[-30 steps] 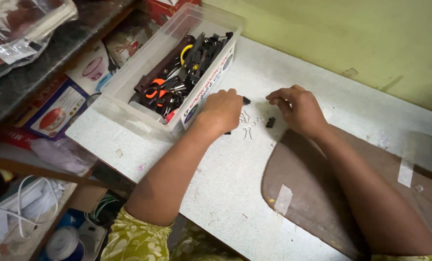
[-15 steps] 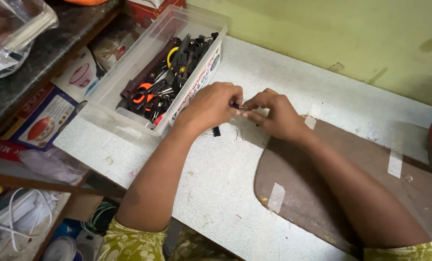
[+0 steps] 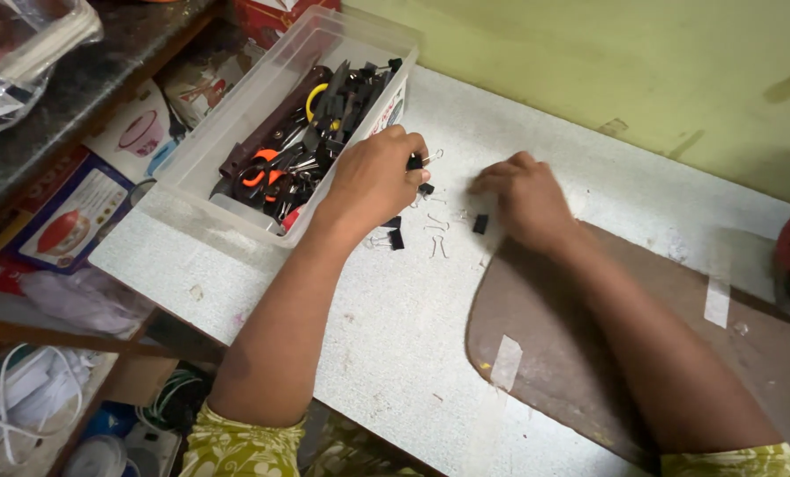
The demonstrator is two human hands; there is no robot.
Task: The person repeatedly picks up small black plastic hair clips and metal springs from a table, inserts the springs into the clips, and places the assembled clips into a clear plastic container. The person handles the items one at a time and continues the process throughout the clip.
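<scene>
Left hand (image 3: 373, 181) hovers knuckles-up at the near corner of the clear tub (image 3: 192, 181), fingers curled shut on a small black binder clip (image 3: 415, 162) whose wire handle pokes out toward the right. Right hand (image 3: 523, 199) lies palm-down on the bench (image 3: 395, 336) a little to the right, fingers bent and spread loosely; whether anything sits under it cannot be told from here.

Between the two hands, on the pale speckled top, lie the rest of the clips: one black clip (image 3: 480, 224) just beside the right hand's thumb side, another clip (image 3: 396, 238) below the left wrist, one more (image 3: 426, 188) just under the held clip, and some loose wire handles (image 3: 437, 237) scattered in the middle. So the loose clips lie to the right of and slightly nearer than the left hand, to the left of the right hand, and each hand has one within close reach.

The tub sits directly left of the left hand, its long axis running away toward the wall, filled with scissors (image 3: 262, 172) and dark tools. A brown taped board (image 3: 642, 336) lies under the right forearm.
</scene>
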